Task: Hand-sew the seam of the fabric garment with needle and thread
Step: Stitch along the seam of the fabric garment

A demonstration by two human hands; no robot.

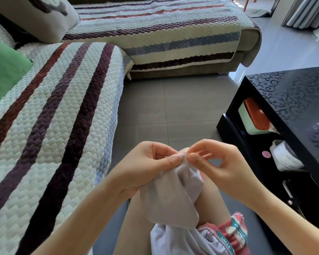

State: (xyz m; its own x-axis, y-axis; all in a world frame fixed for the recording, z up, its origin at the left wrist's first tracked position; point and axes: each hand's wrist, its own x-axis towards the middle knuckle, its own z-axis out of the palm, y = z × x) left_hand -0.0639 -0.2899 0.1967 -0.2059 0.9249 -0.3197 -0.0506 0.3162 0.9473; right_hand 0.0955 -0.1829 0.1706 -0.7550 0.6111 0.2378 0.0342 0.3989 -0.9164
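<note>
A pale lilac fabric garment [171, 196] hangs from my hands over my knee, and its lower part lies bunched in my lap. My left hand [151, 162] pinches the top edge of the fabric between thumb and fingers. My right hand [215, 162] meets it from the right, thumb and forefinger pinched together at the seam [185, 159]. A thin thread runs along the edge between the two hands. The needle is too small to make out and seems hidden in the right fingertips.
A striped quilted sofa [53, 126] runs along the left and back, with a green cushion [2, 70]. A glossy black coffee table [287, 100] stands to the right, with boxes on its lower shelf [254, 116]. Grey tiled floor [164, 107] lies ahead.
</note>
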